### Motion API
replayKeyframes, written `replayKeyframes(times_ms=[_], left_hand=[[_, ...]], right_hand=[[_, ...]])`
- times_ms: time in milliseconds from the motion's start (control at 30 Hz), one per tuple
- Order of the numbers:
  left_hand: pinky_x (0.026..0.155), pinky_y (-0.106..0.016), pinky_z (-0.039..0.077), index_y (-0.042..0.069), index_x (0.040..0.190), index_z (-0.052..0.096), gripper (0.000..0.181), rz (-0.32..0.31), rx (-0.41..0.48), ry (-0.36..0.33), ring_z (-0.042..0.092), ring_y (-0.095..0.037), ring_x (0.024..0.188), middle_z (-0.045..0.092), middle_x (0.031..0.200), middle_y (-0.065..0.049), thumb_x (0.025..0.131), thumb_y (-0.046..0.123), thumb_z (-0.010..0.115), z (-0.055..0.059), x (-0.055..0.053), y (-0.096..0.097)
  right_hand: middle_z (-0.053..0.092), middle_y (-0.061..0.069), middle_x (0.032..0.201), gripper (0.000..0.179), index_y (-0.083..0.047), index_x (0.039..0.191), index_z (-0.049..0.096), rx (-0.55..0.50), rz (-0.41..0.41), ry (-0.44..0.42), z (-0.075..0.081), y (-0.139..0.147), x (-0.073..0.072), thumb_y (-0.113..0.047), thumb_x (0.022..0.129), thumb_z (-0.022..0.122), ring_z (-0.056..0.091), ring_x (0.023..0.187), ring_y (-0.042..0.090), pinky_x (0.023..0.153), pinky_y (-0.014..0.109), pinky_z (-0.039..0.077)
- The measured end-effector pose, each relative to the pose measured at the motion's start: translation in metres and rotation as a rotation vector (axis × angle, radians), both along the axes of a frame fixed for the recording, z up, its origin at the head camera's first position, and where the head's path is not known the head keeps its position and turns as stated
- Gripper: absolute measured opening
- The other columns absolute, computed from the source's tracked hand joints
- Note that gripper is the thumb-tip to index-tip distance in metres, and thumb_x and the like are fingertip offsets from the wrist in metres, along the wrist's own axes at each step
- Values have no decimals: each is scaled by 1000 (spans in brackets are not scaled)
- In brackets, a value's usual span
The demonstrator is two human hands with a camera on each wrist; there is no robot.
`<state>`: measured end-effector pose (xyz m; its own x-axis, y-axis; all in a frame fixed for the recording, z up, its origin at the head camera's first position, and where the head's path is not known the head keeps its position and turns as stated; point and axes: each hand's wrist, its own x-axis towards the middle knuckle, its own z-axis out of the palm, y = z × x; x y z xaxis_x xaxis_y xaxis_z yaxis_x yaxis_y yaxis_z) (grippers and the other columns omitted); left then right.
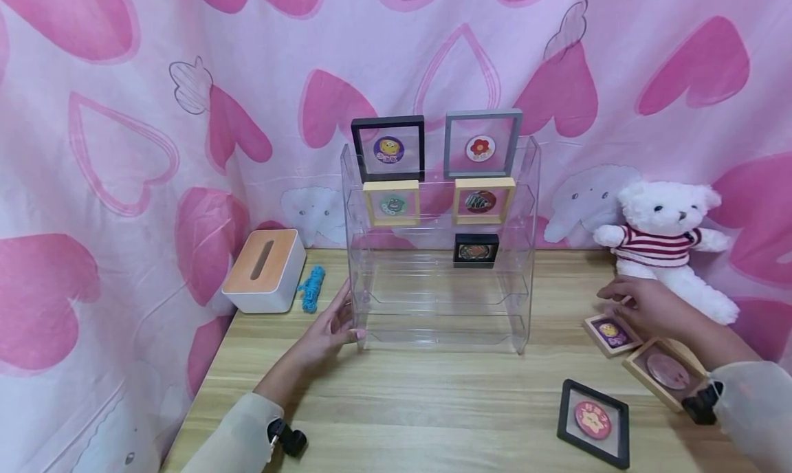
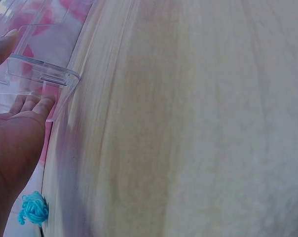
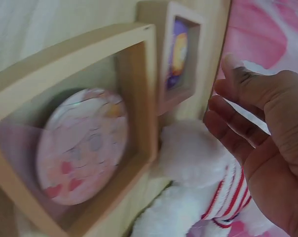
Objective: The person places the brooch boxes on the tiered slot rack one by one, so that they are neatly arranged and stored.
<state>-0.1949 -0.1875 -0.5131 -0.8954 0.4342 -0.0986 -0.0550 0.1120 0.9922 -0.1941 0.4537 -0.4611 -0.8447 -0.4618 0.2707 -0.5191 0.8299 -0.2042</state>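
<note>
A clear acrylic tiered rack (image 1: 445, 322) stands in the middle of the table. My left hand (image 1: 331, 332) holds its lower left side, thumb at the front edge and fingers along the outer face; in the left wrist view the clear panel runs between thumb and fingers. My right hand (image 1: 650, 308) hovers with loosely bent fingers over a small wooden frame (image 1: 612, 334) with a yellow and purple badge. Beneath its wrist lies a larger wooden frame (image 3: 151, 98) with a round pink badge. A black frame (image 1: 623, 432) with a pink flower badge lies nearer the front.
On the rack stand a black frame (image 1: 388, 177), a grey frame (image 1: 449, 146), two wooden frames and a small black frame (image 1: 476, 239). A white teddy bear (image 1: 656, 246) sits at the right. A wood-topped tissue box (image 1: 278, 253) and blue cord (image 1: 312, 289) lie left.
</note>
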Motion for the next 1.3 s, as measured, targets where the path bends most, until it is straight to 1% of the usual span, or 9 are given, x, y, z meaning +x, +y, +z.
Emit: replayKeyframes(times_ms=[200,300,433,533,733,867,1000,1167,1300], left_hand=[[141,-52,18,57,174,7,107,-3,12,-7,16,-35,174,16,187,-6,106,6,72,0,0,0],[141,-54,17,56,174,6,107,-1,6,2,16,-37,174,15,187,-9,106,5,71,0,0,0],[140,-53,19,57,174,7,107,2,15,-4,18,-37,173,17,187,-8,106,3,71,1,1,0],[139,-50,21,58,173,8,108,-4,23,-7,18,-37,173,17,187,-7,106,2,70,1,1,0],[137,-52,23,49,176,3,110,-38,31,49,19,-41,172,15,186,-14,104,2,73,-1,0,0],[137,-54,22,46,177,2,112,-47,35,63,18,-42,172,14,186,-17,104,2,73,-1,0,0],[138,-52,21,50,176,4,110,-30,27,49,18,-39,173,14,187,-12,104,-2,70,0,0,1],[139,-52,21,50,176,4,110,-20,18,38,17,-37,173,13,188,-10,105,-2,69,0,0,1],[139,-48,20,50,176,5,109,-18,23,30,16,-35,174,12,188,-6,105,-1,70,2,1,2]], right_hand=[[76,-3,94,26,-7,100,84,-28,-8,-96,-15,8,3,9,79,90,66,84,1,72,29,62],[73,-6,90,27,-8,96,84,-56,4,-111,-20,8,4,12,78,87,61,82,-5,69,26,59],[71,-6,88,29,-9,92,84,-63,10,-105,-24,7,5,15,77,85,58,80,-6,66,25,57],[71,-5,89,27,-8,94,84,-58,-26,-144,-24,6,5,15,79,84,58,81,-5,67,24,56],[71,-5,90,29,-9,94,83,-54,-85,-208,-23,5,5,16,81,78,56,81,-5,68,23,54],[70,-7,90,30,-11,94,82,-55,-92,-204,-23,4,5,16,82,77,55,82,-5,69,22,53],[69,-6,90,29,-10,94,79,-62,-84,-166,-23,4,6,16,84,76,54,82,-6,67,22,52],[67,-7,86,27,-10,94,76,-90,-81,-115,-22,2,8,16,86,77,53,79,-7,64,22,51],[70,-5,87,24,-11,95,76,-105,-111,-115,-20,1,10,12,90,80,53,80,-8,64,22,52]])
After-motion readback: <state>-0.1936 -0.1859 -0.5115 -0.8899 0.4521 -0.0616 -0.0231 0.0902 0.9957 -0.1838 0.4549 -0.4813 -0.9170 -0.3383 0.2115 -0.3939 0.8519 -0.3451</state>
